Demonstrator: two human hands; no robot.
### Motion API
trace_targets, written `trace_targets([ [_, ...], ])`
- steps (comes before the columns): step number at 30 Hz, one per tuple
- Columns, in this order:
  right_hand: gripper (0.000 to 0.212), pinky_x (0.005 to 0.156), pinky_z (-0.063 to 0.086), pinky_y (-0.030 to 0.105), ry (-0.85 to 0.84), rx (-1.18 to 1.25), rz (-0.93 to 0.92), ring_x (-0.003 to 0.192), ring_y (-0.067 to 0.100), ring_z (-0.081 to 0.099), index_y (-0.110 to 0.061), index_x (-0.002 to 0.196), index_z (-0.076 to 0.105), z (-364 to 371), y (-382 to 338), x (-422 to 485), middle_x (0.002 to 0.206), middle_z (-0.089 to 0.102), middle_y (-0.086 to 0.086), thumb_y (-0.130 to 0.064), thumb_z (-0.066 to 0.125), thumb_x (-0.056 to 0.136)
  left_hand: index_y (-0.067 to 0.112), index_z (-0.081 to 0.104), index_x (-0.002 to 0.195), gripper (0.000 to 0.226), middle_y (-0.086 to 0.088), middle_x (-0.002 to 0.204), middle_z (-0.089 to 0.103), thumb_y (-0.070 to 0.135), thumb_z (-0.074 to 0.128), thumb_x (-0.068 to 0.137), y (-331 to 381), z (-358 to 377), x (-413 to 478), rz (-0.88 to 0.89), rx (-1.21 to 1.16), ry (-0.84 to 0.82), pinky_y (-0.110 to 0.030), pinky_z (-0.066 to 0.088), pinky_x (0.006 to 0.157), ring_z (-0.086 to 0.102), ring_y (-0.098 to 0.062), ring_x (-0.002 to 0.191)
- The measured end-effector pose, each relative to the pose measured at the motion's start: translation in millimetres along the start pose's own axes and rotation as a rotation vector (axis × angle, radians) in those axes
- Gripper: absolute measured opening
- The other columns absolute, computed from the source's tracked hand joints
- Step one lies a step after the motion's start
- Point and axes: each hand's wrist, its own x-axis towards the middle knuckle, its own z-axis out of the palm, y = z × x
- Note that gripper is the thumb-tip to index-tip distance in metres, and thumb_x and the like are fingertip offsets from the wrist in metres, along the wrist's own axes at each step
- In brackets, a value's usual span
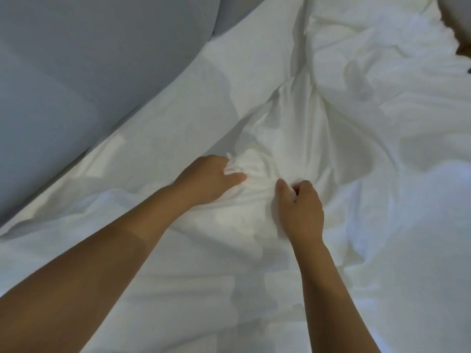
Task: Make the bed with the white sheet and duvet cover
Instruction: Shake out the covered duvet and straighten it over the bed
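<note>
Our left grip (209, 179) and right grip (299, 207) clutched folds of the crumpled white fabric duvet cover (293, 118); we judged it soft, light, best gathered by edges

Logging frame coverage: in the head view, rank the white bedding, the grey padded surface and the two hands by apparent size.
1. The white bedding, most of the frame.
2. The grey padded surface, upper left.
3. The left hand and right hand: alike in size, both gripping bunched bedding, so unranked.
</note>
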Motion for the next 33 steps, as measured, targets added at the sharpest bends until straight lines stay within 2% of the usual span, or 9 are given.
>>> trace_targets([
  [4,0.039,0.061,0.038,0.029,0.123,0.312,0.045,0.069,0.016,0.049,-0.017,0.074,0.041,-11,-33,-10,0.076,0.051,-0.002,-0.053,0.047,0.089,0.004,0.062,0.076,0.037,-0.001,0.064,0.058,0.04,0.067,0.082,11,-54,-60,0.119,-0.129,0.33,-0.032,0.041,0.061,0.053,-0.018,0.061],
  [8,0.049,0.083,0.043,0.037,-0.086,0.106,-0.01,0.096,0.028,0.054,-0.009,0.098,0.055,28,-44,-17,0.101,0.057,0.008,-0.056,0.055,0.084,0.01,0.044,0.071,0.035,-0.012,0.074,0.057,0.036,0.056,0.091,-18,-58,-38,0.055,0.237,0.541,-0.035,0.032,0.06,0.055,-0.036,0.076],
  [11,0.061,0.096,0.036,0.038,-0.294,-0.137,-0.03,0.12,0.031,0.043,-0.005,0.128,0.045,63,-44,-13,0.129,0.047,0.012,-0.052,0.052,0.09,0.005,0.058,0.095,0.023,-0.015,0.1,0.055,0.028,0.053,0.093,-42,-30,1,0.081,0.484,0.486,-0.038,0.037,0.068,0.052,-0.036,0.095],
  [14,0.045,0.082,0.043,0.035,-0.223,0.002,-0.054,0.102,0.031,0.055,-0.006,0.104,0.055,73,-48,-1,0.108,0.057,0.013,-0.049,0.053,0.09,0.011,0.052,0.119,0.043,-0.011,0.125,0.048,0.04,0.06,0.087,-53,-24,31,-0.06,0.36,0.278,-0.038,0.043,0.088,0.049,-0.032,0.111],
  [18,0.046,0.061,0.041,0.024,-0.11,0.32,-0.011,0.074,0.018,0.055,-0.007,0.088,0.052,65,-66,13,0.088,0.058,0.007,-0.053,0.056,0.086,0.016,0.048,0.119,0.059,-0.002,0.114,0.057,0.036,0.077,0.072,-52,-31,44,-0.2,-0.118,0.01,-0.038,0.049,0.083,0.057,-0.024,0.1],
  [22,0.088,0.085,0.047,0.032,-0.28,0.289,0.194,0.108,0.027,0.056,-0.002,0.13,0.044,62,-90,26,0.121,0.054,0.008,-0.068,0.059,0.075,0.019,0.043,0.103,0.038,0.001,0.1,0.055,0.017,0.071,0.077,-29,-37,23,-0.16,-0.206,0.006,-0.031,0.046,0.069,0.056,-0.019,0.088],
  [27,0.02,0.061,0.05,0.031,-0.227,0.398,0.186,0.071,0.026,0.06,-0.008,0.077,0.056,16,-110,38,0.086,0.064,0.011,-0.026,0.057,0.086,0.024,0.035,0.087,0.024,0.003,0.078,0.055,0.011,0.055,0.085,12,-40,-36,0.19,0.122,0.189,-0.032,0.04,0.061,0.056,-0.024,0.075],
  [30,0.016,0.064,0.05,0.033,-0.114,0.744,0.162,0.069,0.022,0.059,-0.011,0.072,0.052,-7,-108,33,0.073,0.059,0.005,-0.014,0.051,0.088,0.035,0.04,0.091,0.037,0.01,0.082,0.054,0.022,0.072,0.077,13,-66,-43,0.188,-0.151,0.302,-0.023,0.04,0.063,0.055,-0.012,0.075],
  [33,0.016,0.059,0.044,0.029,-0.143,0.909,0.224,0.063,0.016,0.056,-0.01,0.075,0.053,15,-96,38,0.068,0.056,0.003,-0.007,0.045,0.089,0.039,0.036,0.131,0.098,0.011,0.108,0.055,0.054,0.086,0.048,-21,-76,-4,-0.068,-0.192,-0.068,-0.027,0.045,0.09,0.057,-0.011,0.096],
])
